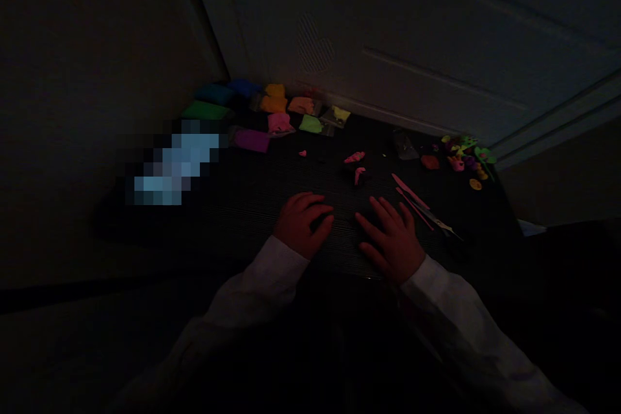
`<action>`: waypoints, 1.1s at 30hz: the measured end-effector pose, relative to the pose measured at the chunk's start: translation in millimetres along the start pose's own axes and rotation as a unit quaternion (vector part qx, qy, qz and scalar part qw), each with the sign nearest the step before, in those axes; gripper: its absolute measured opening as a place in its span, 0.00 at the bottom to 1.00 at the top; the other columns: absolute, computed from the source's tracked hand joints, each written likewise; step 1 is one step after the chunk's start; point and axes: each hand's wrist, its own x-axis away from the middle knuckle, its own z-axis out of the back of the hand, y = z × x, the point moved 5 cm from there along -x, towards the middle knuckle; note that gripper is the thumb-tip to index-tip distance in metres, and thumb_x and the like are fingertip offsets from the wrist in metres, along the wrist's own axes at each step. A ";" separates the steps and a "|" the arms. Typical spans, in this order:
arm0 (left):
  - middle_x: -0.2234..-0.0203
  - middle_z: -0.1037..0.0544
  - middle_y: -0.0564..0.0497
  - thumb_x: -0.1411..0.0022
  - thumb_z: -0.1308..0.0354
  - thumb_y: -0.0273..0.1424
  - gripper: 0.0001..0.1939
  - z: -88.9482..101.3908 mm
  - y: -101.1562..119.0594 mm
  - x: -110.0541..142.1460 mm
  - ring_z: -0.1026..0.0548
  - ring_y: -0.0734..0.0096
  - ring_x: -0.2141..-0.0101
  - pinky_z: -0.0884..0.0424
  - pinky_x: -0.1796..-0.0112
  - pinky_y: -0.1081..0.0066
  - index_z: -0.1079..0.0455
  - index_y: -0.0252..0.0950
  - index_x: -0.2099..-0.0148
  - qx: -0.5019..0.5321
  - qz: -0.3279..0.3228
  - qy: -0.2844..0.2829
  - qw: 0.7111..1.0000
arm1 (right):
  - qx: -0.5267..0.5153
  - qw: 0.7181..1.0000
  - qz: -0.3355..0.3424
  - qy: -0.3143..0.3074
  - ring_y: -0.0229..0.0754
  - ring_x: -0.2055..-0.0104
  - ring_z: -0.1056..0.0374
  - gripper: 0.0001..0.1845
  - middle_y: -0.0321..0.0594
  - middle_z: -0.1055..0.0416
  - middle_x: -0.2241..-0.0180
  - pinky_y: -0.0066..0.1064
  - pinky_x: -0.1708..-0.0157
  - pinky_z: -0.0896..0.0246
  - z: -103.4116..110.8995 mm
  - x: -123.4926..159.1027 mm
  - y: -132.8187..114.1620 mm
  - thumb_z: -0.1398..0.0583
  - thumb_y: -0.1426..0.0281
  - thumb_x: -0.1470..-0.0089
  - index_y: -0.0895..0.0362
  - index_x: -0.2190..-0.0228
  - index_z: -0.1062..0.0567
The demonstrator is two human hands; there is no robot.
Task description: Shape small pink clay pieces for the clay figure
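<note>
The scene is very dark. My left hand (303,223) rests on a dark ribbed mat (262,194), its fingers curled round something dark that I cannot make out. My right hand (391,239) lies flat on the mat beside it, fingers stretched out and apart, holding nothing. Both arms wear white sleeves. Just beyond my hands lie small pink clay pieces (356,165). Right of my right hand lie thin pink modelling tools (412,197).
Several bags of coloured clay (272,113) line the mat's far edge, green and blue through orange, pink and yellow. Small clay figures (463,158) sit at the far right. A white door (412,45) stands behind. A blurred bright patch (172,165) lies at left.
</note>
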 end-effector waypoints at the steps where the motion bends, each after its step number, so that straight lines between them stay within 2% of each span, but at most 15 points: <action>1: 0.61 0.27 0.47 0.46 0.46 0.33 0.10 0.1 -0.2 0.3 0.33 0.63 0.56 0.35 0.54 0.58 0.28 0.36 0.63 0.000 0.000 0.003 1.000 | 0.010 1.000 0.011 -0.013 0.51 0.39 0.62 0.27 0.48 0.58 0.40 0.53 0.45 0.70 -1.2 -1.7 0.4 0.52 0.56 0.47 0.48 0.46 0.44; 6: 0.61 0.27 0.47 0.46 0.46 0.32 0.10 0.5 -1.1 1.3 0.34 0.63 0.56 0.35 0.54 0.58 0.29 0.36 0.62 -0.002 0.002 0.007 1.000 | 0.030 0.997 0.049 -0.044 0.53 0.39 0.65 0.32 0.51 0.64 0.39 0.55 0.46 0.71 -6.9 -5.7 -0.8 0.54 0.51 0.48 0.48 0.44 0.49; 18: 0.62 0.26 0.47 0.46 0.46 0.32 0.10 0.0 -0.1 0.9 0.33 0.63 0.57 0.35 0.54 0.58 0.28 0.36 0.63 -0.013 -0.004 0.006 1.000 | 0.032 0.997 0.048 -0.051 0.52 0.38 0.66 0.34 0.50 0.63 0.39 0.54 0.46 0.73 -7.9 -5.7 -3.2 0.55 0.49 0.49 0.49 0.44 0.48; 26: 0.62 0.26 0.47 0.46 0.46 0.32 0.10 1.0 0.3 0.0 0.33 0.63 0.57 0.35 0.54 0.59 0.28 0.35 0.63 -0.011 -0.001 0.006 1.000 | 0.023 0.998 0.044 -0.046 0.52 0.39 0.65 0.36 0.52 0.64 0.39 0.53 0.45 0.73 -7.4 -8.0 -6.5 0.55 0.49 0.49 0.54 0.44 0.49; 33: 0.62 0.26 0.46 0.46 0.46 0.32 0.10 1.2 0.1 0.2 0.32 0.63 0.57 0.35 0.54 0.59 0.28 0.35 0.63 -0.010 0.000 0.005 1.000 | 0.018 0.997 0.052 -0.054 0.52 0.39 0.65 0.36 0.50 0.63 0.39 0.54 0.45 0.74 -8.7 -8.3 -10.6 0.56 0.48 0.49 0.54 0.44 0.47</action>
